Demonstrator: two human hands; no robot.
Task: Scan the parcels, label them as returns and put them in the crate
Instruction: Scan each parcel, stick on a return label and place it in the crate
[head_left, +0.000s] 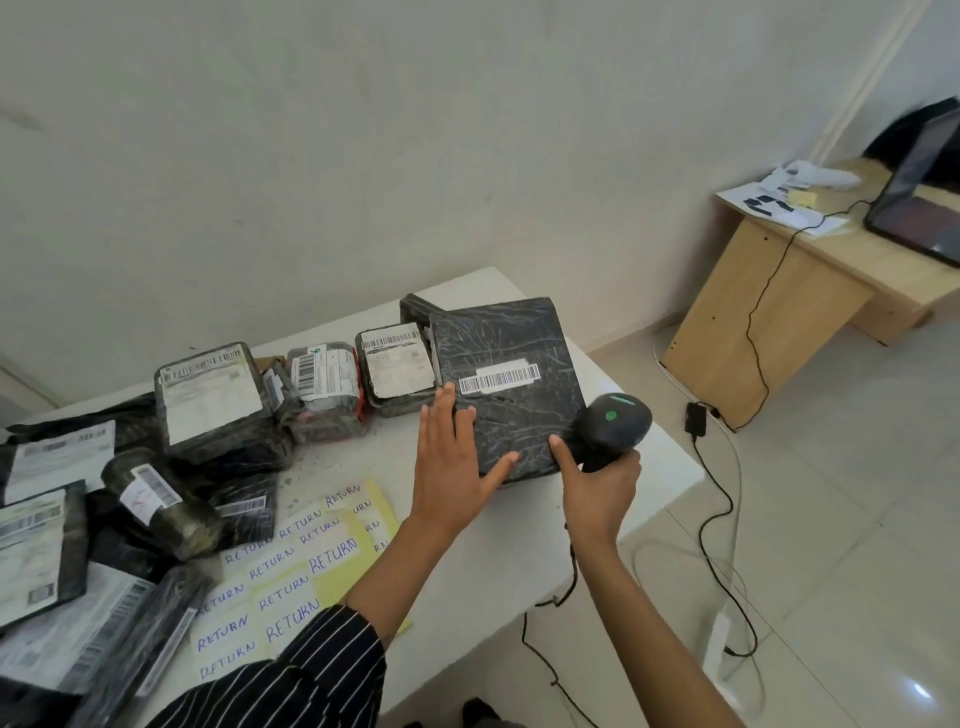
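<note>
A large flat black parcel (511, 384) with a white barcode strip lies near the right end of the white table (467, 551). My left hand (452, 462) rests flat on its near left edge, fingers straight. My right hand (597, 488) grips the handle of a black barcode scanner (615, 423), whose head with a green light sits over the parcel's near right corner. Handwritten RETURN labels (291, 566) on yellow and white sheets lie at the table's front. No crate is in view.
Several black-wrapped parcels (213, 400) with barcode labels crowd the table's left and back. A wooden desk (810, 291) at the right holds a laptop (919, 208) and papers. Black cables (722, 499) trail across the tiled floor on the right.
</note>
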